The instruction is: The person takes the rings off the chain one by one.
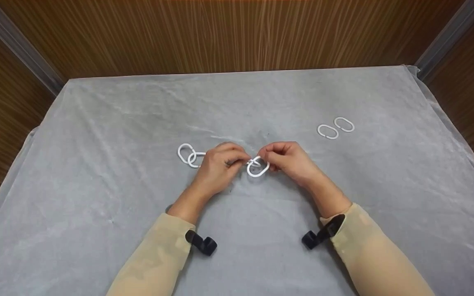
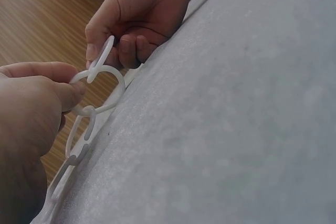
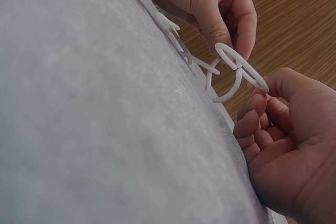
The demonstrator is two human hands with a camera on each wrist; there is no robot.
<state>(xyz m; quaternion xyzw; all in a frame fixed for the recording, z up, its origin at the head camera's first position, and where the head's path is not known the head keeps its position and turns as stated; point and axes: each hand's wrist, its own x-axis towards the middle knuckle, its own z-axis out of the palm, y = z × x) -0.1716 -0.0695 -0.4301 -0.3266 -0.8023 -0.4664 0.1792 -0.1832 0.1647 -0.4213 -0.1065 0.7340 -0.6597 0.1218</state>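
Note:
My left hand (image 1: 220, 166) pinches a white oval split ring (image 2: 124, 85) between thumb and fingertips. From that ring hang more linked white rings (image 2: 68, 142), and two of them, a far ring (image 1: 179, 154) and its neighbour (image 1: 190, 163), show left of the hand in the head view. My right hand (image 1: 290, 162) pinches another oval split ring (image 1: 257, 176) by its edge. In the right wrist view this ring (image 3: 247, 69) passes across the left hand's ring (image 3: 227, 99), tilted against it. Part of the chain is hidden under the left hand.
Two loose white rings, a nearer one (image 1: 328, 137) and a farther one (image 1: 349, 130), lie side by side at the right. A grey cloth (image 1: 138, 111) covers the table. Wood-patterned panels (image 1: 237, 37) stand at the back and sides.

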